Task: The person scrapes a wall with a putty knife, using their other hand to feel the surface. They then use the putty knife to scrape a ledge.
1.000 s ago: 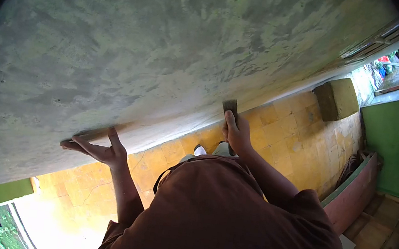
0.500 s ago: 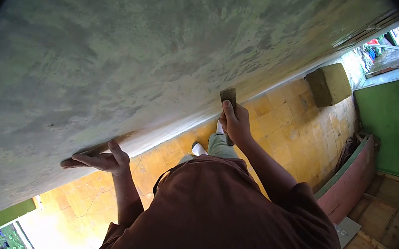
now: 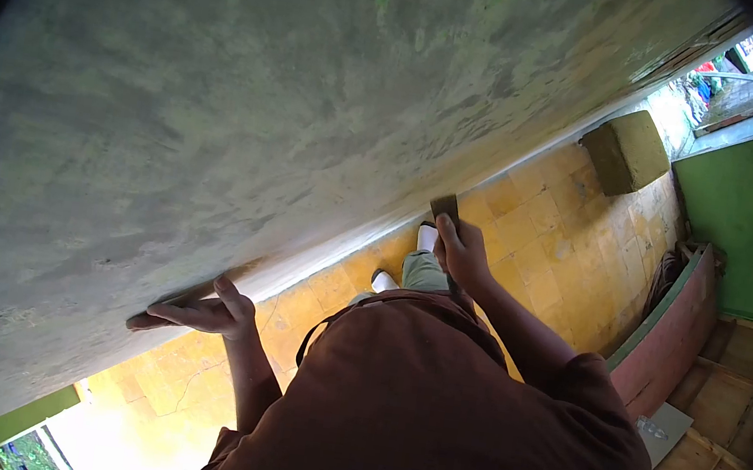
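My right hand [image 3: 465,253] is wrapped round a flat, grey-brown bar [image 3: 445,208]. One end sticks out above my thumb, and a bit of the other end shows below my fist. From this angle the bar looks slightly apart from the wall. My left hand [image 3: 209,312] is open, fingers stretched out along the grey-green, blotchy wall [image 3: 249,125] and thumb raised. Whether the palm presses on the wall is hard to tell. A darker brown shade lies on the wall just behind that hand.
Yellow tiles [image 3: 533,264] cover the floor, where my feet stand close to the wall. A brown block-shaped object [image 3: 629,153] sits near the doorway at upper right. To my right are a pinkish panel with a green edge [image 3: 664,341] and a green wall [image 3: 739,228].
My right hand has moved down and to the right, carrying the bar a little away from the wall. The view has shifted slightly; my left hand keeps its pose at the wall.
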Motion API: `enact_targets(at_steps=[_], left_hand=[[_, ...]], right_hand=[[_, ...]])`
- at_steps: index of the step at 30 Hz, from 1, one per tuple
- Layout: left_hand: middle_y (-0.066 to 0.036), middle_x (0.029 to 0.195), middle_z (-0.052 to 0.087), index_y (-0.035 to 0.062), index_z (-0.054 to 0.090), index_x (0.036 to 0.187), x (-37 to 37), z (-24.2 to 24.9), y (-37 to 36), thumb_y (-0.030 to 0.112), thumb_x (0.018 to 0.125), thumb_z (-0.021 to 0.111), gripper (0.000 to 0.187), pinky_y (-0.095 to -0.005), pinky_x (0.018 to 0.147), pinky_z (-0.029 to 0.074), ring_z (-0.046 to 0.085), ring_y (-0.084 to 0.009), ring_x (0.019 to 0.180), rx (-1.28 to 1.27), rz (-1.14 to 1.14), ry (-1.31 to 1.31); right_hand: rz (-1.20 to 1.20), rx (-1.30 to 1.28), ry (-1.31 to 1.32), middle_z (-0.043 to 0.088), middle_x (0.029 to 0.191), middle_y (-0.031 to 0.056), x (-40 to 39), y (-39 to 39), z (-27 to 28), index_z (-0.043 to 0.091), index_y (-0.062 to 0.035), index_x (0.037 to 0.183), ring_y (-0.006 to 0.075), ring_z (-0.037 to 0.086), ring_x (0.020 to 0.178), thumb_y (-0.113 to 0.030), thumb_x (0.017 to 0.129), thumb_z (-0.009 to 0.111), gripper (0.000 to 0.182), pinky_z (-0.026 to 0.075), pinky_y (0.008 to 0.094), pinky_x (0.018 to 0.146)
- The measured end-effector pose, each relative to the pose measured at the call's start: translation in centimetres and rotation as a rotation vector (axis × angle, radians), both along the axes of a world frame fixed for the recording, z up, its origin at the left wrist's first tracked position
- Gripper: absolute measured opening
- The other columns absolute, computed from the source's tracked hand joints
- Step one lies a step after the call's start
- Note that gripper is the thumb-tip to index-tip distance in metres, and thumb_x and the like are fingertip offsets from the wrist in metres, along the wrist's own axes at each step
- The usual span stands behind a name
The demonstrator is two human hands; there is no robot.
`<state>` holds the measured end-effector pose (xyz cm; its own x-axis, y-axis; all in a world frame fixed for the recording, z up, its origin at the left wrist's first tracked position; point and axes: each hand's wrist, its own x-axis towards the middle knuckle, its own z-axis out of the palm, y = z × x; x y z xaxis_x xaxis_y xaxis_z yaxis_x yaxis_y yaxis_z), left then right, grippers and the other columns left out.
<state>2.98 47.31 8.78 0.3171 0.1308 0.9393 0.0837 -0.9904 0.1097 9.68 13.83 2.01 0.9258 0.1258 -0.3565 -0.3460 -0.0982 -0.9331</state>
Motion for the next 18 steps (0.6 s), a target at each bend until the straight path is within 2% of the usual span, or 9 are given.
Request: enact_targets(at_steps=[4,6,7,11,13,15,16,18], left_hand=[[-0.023,0.155,-0.01,0.0024,0.006,0.15,0.0,-0.2,0.0,0.051,0.089,0.05,0.089,-0.0605,0.109,-0.009,-0.013,-0.0379,0.143,0.021,0.02,0.007],[-0.023,0.155,-0.01,0.003,0.006,0.15,0.1,-0.1,-0.1,0.05,0.09,0.05,0.089,-0.0604,0.109,-0.009,-0.014,-0.0381,0.143,0.012,0.026,0.004],[-0.023,0.155,-0.01,0.003,0.006,0.15,0.3,-0.1,-0.1,0.05,0.09,0.05,0.089,-0.0604,0.109,-0.009,-0.014,-0.0381,0.143,0.011,0.03,-0.003],[-0.024,0.154,-0.01,0.0036,0.006,0.15,0.1,-0.1,-0.1,0.051,0.09,0.05,0.088,-0.0615,0.108,-0.009,-0.014,-0.0386,0.143,0.006,0.004,-0.004],[-0.024,0.154,-0.01,0.0038,0.006,0.15,0.3,0.0,0.0,0.052,0.09,0.05,0.088,-0.0619,0.108,-0.009,-0.014,-0.0387,0.143,0.007,0.006,-0.012],[-0.025,0.154,-0.009,0.0031,0.006,0.15,0.3,-0.1,-0.1,0.052,0.089,0.05,0.089,-0.0623,0.108,-0.009,-0.014,-0.0392,0.142,-0.004,-0.016,-0.019],[-0.025,0.154,-0.009,0.0031,0.006,0.15,0.2,-0.2,-0.2,0.052,0.089,0.05,0.089,-0.0623,0.108,-0.009,-0.014,-0.0392,0.142,-0.005,-0.019,-0.015],[-0.025,0.154,-0.008,0.0025,0.007,0.15,0.3,-0.1,-0.3,0.052,0.089,0.049,0.089,-0.0624,0.108,-0.009,-0.014,-0.0395,0.142,-0.015,0.007,-0.017]], right_hand=[[0.008,-0.071,-0.003,0.042,0.048,-0.0018,1.4,0.5,1.4,0.046,-0.0073,0.061,0.0079,0.038,0.04,-0.036,0.098,0.048,0.047,0.03,0.0266,0.039],[-0.06,0.15,-0.068,0.042,0.047,-0.0015,2.7,1.5,3.5,0.047,-0.0073,0.058,0.0085,0.04,0.041,-0.037,0.097,0.049,0.049,0.031,0.0276,0.041],[-0.055,0.15,-0.074,0.042,0.047,-0.0015,2.8,1.2,3.5,0.047,-0.0073,0.058,0.0085,0.04,0.041,-0.037,0.097,0.049,0.049,0.031,0.0276,0.041],[-0.009,-0.031,-0.035,0.043,0.048,-0.0017,-0.1,-1.0,0.5,0.048,-0.0065,0.062,0.008,0.04,0.042,-0.036,0.097,0.05,0.046,0.031,0.0277,0.042],[0.008,-0.099,-0.004,0.043,0.049,-0.0016,0.6,-0.4,1.7,0.048,-0.0063,0.063,0.0079,0.039,0.042,-0.035,0.097,0.05,0.045,0.031,0.0277,0.042],[0.017,-0.093,-0.133,0.044,0.05,-0.0016,2.6,0.6,3.6,0.048,-0.0059,0.064,0.0078,0.039,0.043,-0.033,0.097,0.05,0.043,0.031,0.0278,0.042],[-0.041,0.123,-0.071,0.044,0.05,-0.0007,3.1,1.0,3.8,0.048,-0.0049,0.063,0.0086,0.041,0.043,-0.033,0.097,0.05,0.044,0.031,0.0286,0.042],[-0.038,0.077,-0.07,0.045,0.05,-0.0001,2.6,0.3,4.1,0.048,-0.0042,0.063,0.009,0.042,0.044,-0.033,0.097,0.051,0.045,0.032,0.0291,0.043]])
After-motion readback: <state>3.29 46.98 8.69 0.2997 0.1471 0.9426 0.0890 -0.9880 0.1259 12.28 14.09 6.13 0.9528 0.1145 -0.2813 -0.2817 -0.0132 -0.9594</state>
